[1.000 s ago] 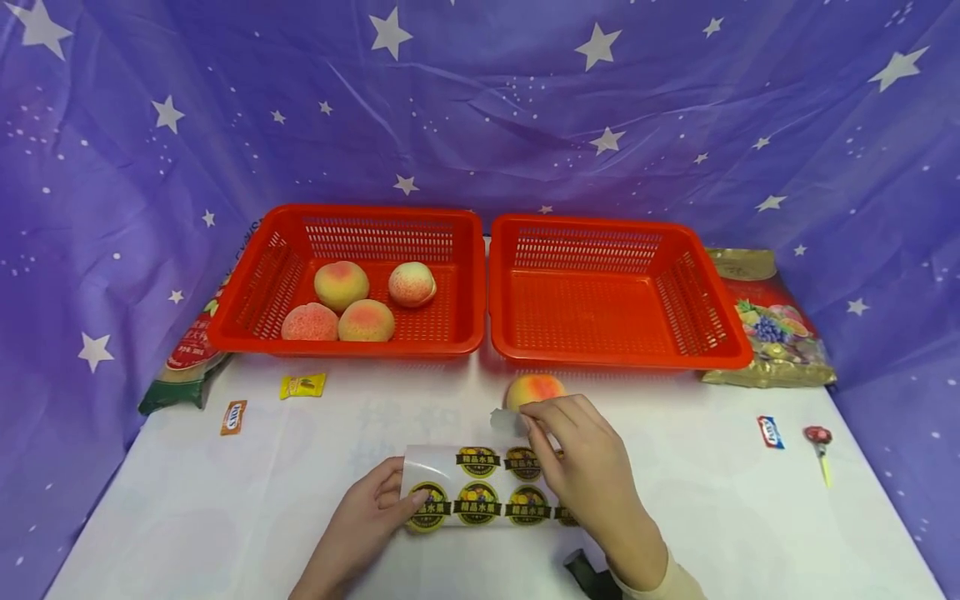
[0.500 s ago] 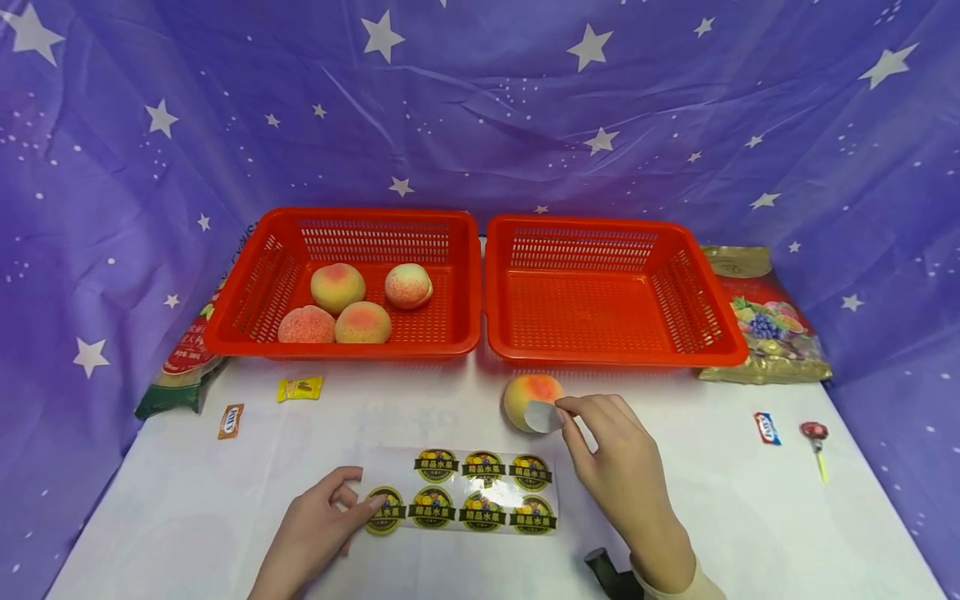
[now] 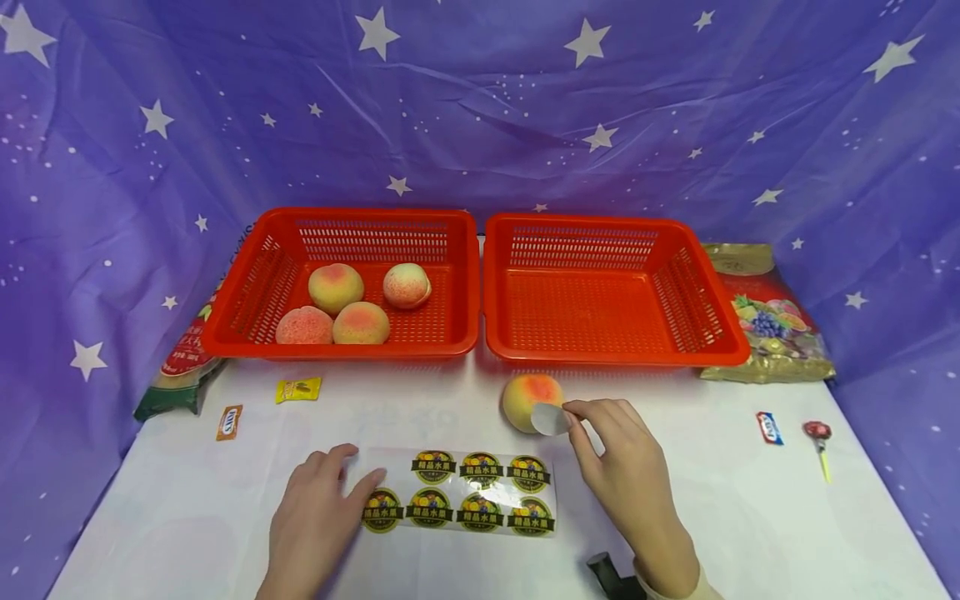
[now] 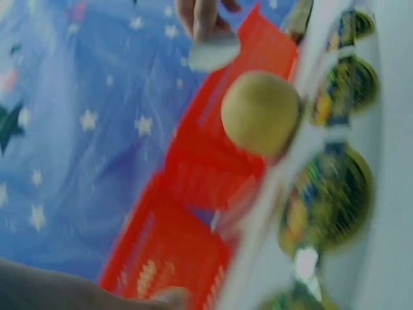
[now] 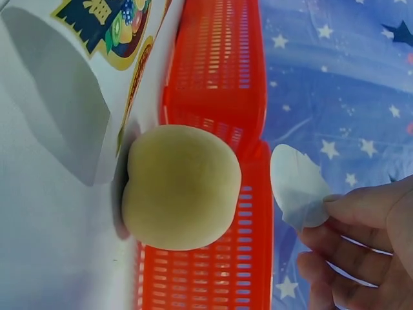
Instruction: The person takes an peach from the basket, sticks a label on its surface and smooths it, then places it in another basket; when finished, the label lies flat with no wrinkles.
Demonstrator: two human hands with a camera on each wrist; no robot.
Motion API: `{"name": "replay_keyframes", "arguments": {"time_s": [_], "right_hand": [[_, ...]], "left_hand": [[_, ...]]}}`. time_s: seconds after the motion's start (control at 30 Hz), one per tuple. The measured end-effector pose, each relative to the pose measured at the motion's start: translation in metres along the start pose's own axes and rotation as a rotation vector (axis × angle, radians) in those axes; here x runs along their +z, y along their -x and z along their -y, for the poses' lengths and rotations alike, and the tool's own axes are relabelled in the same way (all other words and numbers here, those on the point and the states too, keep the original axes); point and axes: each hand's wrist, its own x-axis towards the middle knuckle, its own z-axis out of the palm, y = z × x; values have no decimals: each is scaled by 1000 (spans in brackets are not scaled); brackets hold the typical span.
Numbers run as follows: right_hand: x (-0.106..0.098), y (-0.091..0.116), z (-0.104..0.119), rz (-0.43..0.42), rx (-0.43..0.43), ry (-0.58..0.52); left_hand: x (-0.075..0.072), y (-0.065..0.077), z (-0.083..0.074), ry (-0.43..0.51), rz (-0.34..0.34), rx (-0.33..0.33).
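Note:
Between thumb and fingertips, my right hand [image 3: 622, 475] pinches a peeled sticker [image 3: 551, 419] by its edge, its pale back showing. In the head view the sticker overlaps a yellow-and-red peach [image 3: 525, 400] on the table; the right wrist view shows a gap between sticker and peach [image 5: 181, 187]. My left hand [image 3: 315, 517] lies with thumb and fingers spread at the left end of a sticker sheet [image 3: 390, 467], holding nothing. Several round black-and-gold stickers [image 3: 481, 512] remain on the sheet, whose upper left spot is bare.
Behind, a red basket [image 3: 341, 350] holds several peaches [image 3: 362, 323]; beside it stands a second red basket [image 3: 615, 357]. Wrapped candies [image 3: 298, 389], a lollipop [image 3: 817, 431] and fruit-printed bags [image 3: 772, 325] lie at the sides. A black object [image 3: 611, 575] is by my right wrist.
My right hand has carried the sticker away from the sheet, rightward to the peach's front. The sheet has shifted left and down onto the table, and my left hand has let go of it.

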Motion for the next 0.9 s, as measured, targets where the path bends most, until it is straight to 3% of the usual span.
{"name": "replay_keyframes", "arguments": {"time_s": [0.13,0.23,0.3,0.4,0.5,0.73,0.9], "right_hand": [[-1,2,-3,-11,27,7],[-2,4,-4,-18,65,14],[-2,5,-3,-29,94,4],[-3,7,-2,-39,145,-8],[-4,8,-3,-49,193,-4],[-12,12,-13,-56,299,23],[-16,14,-17,-68,330,23]], "left_hand": [[2,-9,-34,27,-157,250],[8,-20,-67,36,-127,429],[13,-27,-87,30,-64,492],[19,-35,-112,35,15,536],[24,-41,-125,35,54,570],[42,-47,-139,22,126,614],[58,-48,-145,35,147,600]]}}
